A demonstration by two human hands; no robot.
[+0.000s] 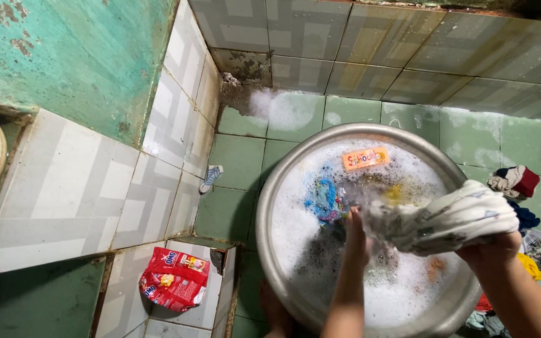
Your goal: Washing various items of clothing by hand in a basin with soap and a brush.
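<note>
A: Head view, item one: large round metal basin [283, 275] on the green tiled floor [239, 163], filled with soapy water and white foam [308, 219]. Contents?

B: Blue garment [324, 200] part sunk in the suds left of centre; orange label patch [365, 158] afloat near the far rim; a yellowish piece just beside the hands, blurred, kind not told.

A: Item two, the hands?

B: Right hand [493, 250] over the basin's right side, grip closed tight around one end of a pale printed cloth [452, 219], which is bunched and stretched leftward above the foam. Left hand [355, 235] at the basin's middle, fingers closed on the other end of the same cloth, low at the water; motion blur there, so how far the fingers wrap cannot be told exactly.

A: Item three, surroundings?

B: Red detergent packet [173, 278], crumpled, on a tiled ledge [126, 294] left of the basin. Small striped cloth scrap [211, 178] on the floor by the wall. Heap of mixed clothes [521, 188] on the floor to the right of the basin, touching or nearly touching its rim. Foam patch in the far corner of the floor. Bare foot [273, 310] just beside the near rim
</note>
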